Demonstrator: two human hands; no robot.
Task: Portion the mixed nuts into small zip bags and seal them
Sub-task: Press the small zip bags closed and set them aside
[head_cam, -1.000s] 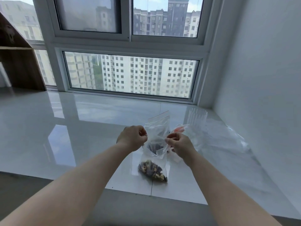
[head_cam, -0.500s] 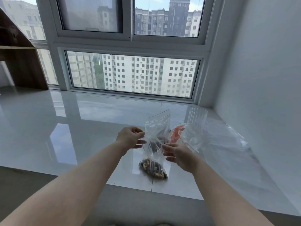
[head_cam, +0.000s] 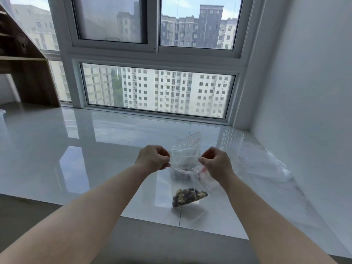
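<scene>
Two hands hold one small zip bag [head_cam: 187, 180] up between them, clear of the white sill [head_cam: 76, 159] below. Our left hand [head_cam: 153, 159] pinches the bag's left top corner with curled fingers; our right hand [head_cam: 216, 164] pinches the opposite corner, so the mouth is stretched taut from one to the other. A portion of mixed nuts [head_cam: 188, 196] has settled in the bottom of the bag, hanging below and between the hands. Just beyond them a second clear zip bag [head_cam: 187, 144] stands upright, and past the right hand sit a clear plastic cup [head_cam: 233, 141] and loose plastic wrap [head_cam: 266, 164].

We judge the step in hand to be sealing. To do it well, we would keep the mouth pulled straight so both strips of the zip line up, then press from one corner and run the pinch across to the other without skipping. Whether the zip is already closed cannot be told. Nuts should stay low, away from the seal.
</scene>
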